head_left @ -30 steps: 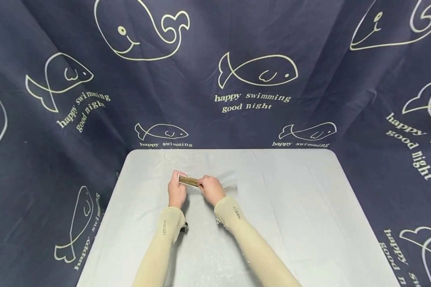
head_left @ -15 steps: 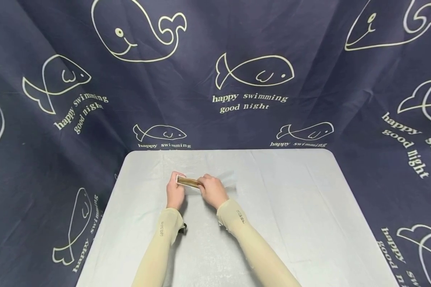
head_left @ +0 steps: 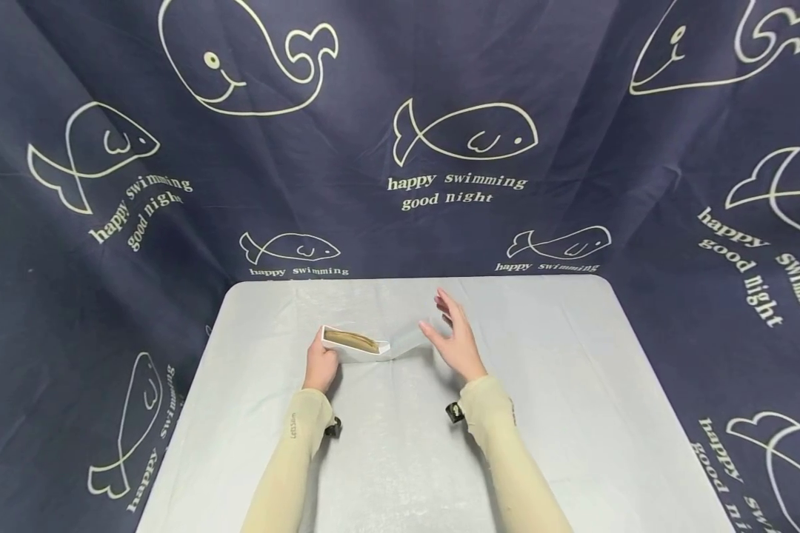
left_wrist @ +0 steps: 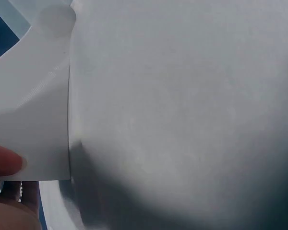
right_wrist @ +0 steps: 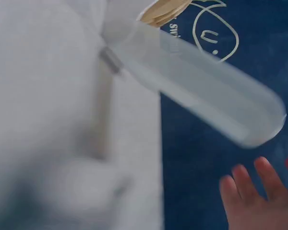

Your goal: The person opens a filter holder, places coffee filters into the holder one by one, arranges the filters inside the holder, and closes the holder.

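My left hand [head_left: 322,364] grips the left end of a white box [head_left: 367,357], its thumb [left_wrist: 5,160] lying on the box's side in the left wrist view. Through the box's open top show flat wooden sticks [head_left: 350,340] with rounded ends, seen closer as sticks [right_wrist: 168,10] in the right wrist view. From the box's right end a pale flap [right_wrist: 211,91] with a rounded tip sticks out. My right hand [head_left: 458,342] is raised to the right of that flap, fingers spread, holding nothing. The left fingers behind the box are mostly hidden.
A pale grey cloth-covered table [head_left: 540,414] lies under both arms. Dark blue curtains [head_left: 373,44] with fish drawings hang behind the table and on both sides. Black wrist straps [head_left: 455,413] show at the cuffs.
My right hand has let go of the box's right end and moved right, its fingers spreading. More of the sticks and the flap now show. The left hand keeps its grip.
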`<state>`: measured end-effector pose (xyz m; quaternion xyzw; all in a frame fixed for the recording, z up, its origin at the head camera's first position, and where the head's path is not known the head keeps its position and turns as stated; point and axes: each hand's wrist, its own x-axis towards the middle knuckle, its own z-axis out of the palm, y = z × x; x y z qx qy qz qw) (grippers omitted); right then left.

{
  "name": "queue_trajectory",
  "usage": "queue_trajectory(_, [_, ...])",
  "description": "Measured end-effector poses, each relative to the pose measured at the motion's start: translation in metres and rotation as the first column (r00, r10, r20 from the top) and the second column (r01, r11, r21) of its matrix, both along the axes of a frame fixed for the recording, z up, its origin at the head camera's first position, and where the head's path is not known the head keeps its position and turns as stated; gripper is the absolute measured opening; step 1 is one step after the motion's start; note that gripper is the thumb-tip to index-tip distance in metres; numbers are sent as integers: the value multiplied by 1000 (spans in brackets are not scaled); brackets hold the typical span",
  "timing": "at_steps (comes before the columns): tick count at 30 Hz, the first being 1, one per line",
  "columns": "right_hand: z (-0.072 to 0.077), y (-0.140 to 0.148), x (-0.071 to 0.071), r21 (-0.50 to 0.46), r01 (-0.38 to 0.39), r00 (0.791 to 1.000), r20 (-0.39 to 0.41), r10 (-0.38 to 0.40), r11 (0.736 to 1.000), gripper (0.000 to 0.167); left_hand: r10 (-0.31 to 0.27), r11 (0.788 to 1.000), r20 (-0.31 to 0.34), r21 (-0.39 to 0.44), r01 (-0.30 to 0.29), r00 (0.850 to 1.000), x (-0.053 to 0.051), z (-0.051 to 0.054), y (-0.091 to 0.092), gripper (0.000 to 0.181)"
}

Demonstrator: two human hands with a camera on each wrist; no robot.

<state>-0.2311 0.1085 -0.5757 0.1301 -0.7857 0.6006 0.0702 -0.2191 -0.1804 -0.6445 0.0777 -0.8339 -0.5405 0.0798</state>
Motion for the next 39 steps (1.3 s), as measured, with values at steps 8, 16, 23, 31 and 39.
queue_trajectory(8, [-46,1,7,-100,-91,936,330,120,991,65,9,1000,27,-17,-8,1000,-1,-5,2,60])
queue_trajectory(16, [-54,-10,7,-42,-52,958,280,61,998,35,44,995,-17,-90,-45,999,-4,-8,4,47])
queue_trajectory(23, [-43,-26,-2,96,-94,983,165,77,991,41,65,993,-35,-94,-68,997,-3,-10,4,43])
queue_trajectory(31, [-29,-51,-5,246,-151,987,87,134,957,49,74,991,-64,-105,-80,995,-3,-12,8,38])
queue_trajectory(39, [-23,-84,-4,490,-75,982,-114,149,868,49,93,987,-91,-122,-104,992,-4,-13,9,31])
